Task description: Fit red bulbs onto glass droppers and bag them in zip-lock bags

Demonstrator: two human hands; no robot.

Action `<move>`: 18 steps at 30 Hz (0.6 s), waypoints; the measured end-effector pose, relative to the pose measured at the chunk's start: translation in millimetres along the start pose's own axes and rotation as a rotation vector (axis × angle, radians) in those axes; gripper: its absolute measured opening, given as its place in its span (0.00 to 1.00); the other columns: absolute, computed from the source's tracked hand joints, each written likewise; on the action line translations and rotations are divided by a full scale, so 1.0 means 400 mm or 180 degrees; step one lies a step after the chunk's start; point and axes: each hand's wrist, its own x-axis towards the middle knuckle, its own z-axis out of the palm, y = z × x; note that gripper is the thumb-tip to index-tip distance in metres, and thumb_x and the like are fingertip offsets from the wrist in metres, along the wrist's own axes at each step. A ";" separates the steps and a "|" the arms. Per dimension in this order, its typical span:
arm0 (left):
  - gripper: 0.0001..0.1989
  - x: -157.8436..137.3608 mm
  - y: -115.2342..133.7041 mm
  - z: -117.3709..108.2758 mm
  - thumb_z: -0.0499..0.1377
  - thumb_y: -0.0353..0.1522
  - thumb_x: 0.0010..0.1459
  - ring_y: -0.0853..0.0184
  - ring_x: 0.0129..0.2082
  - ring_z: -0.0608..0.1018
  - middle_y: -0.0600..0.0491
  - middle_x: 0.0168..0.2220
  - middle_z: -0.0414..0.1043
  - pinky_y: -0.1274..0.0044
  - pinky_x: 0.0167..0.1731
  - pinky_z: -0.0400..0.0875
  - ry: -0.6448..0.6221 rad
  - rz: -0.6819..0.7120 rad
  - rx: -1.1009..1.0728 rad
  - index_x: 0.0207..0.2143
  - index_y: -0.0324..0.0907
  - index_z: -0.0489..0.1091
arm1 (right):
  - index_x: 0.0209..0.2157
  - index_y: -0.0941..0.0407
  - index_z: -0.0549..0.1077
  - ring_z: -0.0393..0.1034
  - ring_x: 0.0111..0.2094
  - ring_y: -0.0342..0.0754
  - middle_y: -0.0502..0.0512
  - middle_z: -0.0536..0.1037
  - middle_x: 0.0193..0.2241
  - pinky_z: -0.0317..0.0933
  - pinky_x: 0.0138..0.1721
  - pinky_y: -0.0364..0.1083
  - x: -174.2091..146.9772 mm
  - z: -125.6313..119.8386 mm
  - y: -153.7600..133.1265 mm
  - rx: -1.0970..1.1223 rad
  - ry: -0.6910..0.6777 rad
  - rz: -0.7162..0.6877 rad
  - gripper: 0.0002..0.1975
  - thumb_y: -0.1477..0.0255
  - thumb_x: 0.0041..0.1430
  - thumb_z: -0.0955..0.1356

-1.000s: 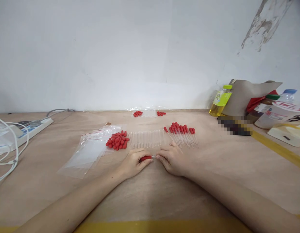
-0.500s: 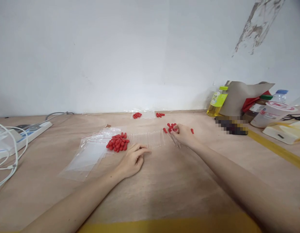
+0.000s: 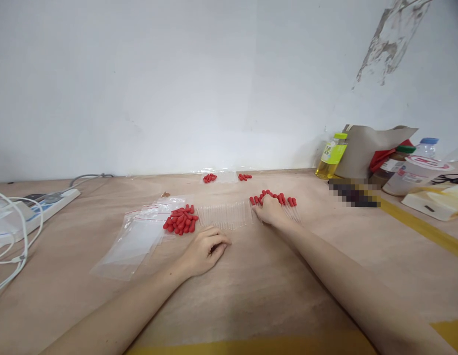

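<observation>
My right hand (image 3: 270,211) lies over a row of droppers (image 3: 291,203), glass tubes fitted with red rubber bulbs. Its fingers are closed at a dropper near the row's left end; the hand covers part of the row and its own fingertips. On the tabletop rests my left hand (image 3: 207,250), fingers curled and thumb near the index tip, with nothing visible in them. Just beyond it, bare glass tubes (image 3: 225,216) lie side by side. A pile of loose red rubber bulbs (image 3: 180,220) is left of the tubes, touching clear zip bags (image 3: 134,241).
By the wall are small groups of red bulbs (image 3: 209,178) on clear plastic. A power strip (image 3: 62,202) with white cables (image 3: 25,236) is at left. A yellow-capped bottle (image 3: 331,156), a grey bag (image 3: 362,150) and a plastic cup (image 3: 416,175) stand at right.
My right hand has shifted slightly left and down; more droppers now show in the row right of it. My left hand's index finger, stretched out before, has curled toward the thumb.
</observation>
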 end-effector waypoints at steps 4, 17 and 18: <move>0.10 0.001 0.003 -0.002 0.51 0.25 0.55 0.66 0.34 0.70 0.51 0.32 0.70 0.75 0.34 0.65 -0.0029 0.0009 0.0037 0.36 0.41 0.70 | 0.39 0.60 0.66 0.68 0.35 0.52 0.63 0.73 0.34 0.56 0.29 0.45 -0.019 -0.019 -0.010 -0.0090 0.0162 -0.0079 0.20 0.59 0.55 0.59; 0.07 0.007 0.028 -0.004 0.50 0.28 0.56 0.66 0.32 0.67 0.51 0.30 0.66 0.75 0.34 0.62 0.0074 -0.0114 0.0324 0.32 0.40 0.67 | 0.34 0.62 0.72 0.71 0.35 0.55 0.67 0.75 0.32 0.59 0.30 0.47 -0.038 0.019 -0.078 -0.0726 -0.0190 -0.0252 0.13 0.76 0.54 0.58; 0.07 0.008 0.026 -0.003 0.50 0.28 0.56 0.66 0.33 0.68 0.51 0.31 0.67 0.74 0.35 0.62 0.0162 -0.0140 0.0375 0.33 0.41 0.68 | 0.33 0.63 0.72 0.71 0.36 0.55 0.67 0.75 0.31 0.59 0.30 0.47 -0.038 0.020 -0.081 -0.0733 -0.0184 -0.0245 0.12 0.77 0.54 0.58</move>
